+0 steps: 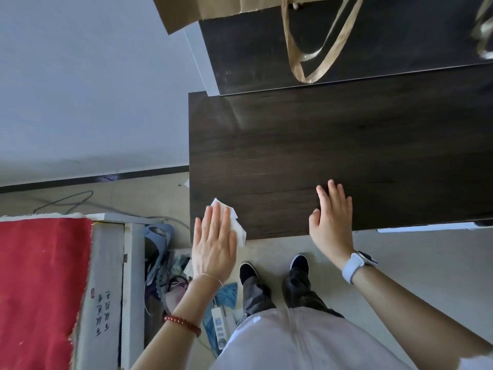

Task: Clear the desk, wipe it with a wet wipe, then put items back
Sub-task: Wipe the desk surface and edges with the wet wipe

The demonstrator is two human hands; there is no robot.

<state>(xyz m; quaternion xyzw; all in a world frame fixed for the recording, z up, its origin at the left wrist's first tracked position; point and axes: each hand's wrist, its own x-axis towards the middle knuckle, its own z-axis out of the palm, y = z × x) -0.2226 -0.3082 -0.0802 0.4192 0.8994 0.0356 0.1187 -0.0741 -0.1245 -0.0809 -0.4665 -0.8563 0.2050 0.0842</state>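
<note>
The dark wooden desk [333, 145] fills the middle and right of the head view, its top bare. My left hand [213, 244] lies flat on a white wet wipe [237, 225] at the desk's near left corner, fingers together, pressing it against the wood. The wipe sticks out beyond my fingertips and to the right of the hand. My right hand [332, 217] rests flat on the desk near its front edge, fingers apart, holding nothing. A pale watch [354, 265] sits on that wrist.
A raised dark shelf [373, 44] at the back carries a brown paper bag [226, 9] with gold ribbon handles [312, 57]. On the floor to the left lie a red cloth [40, 289], a slipper [157, 236], cables and a power strip [220, 327]. My feet [274, 271] stand before the desk.
</note>
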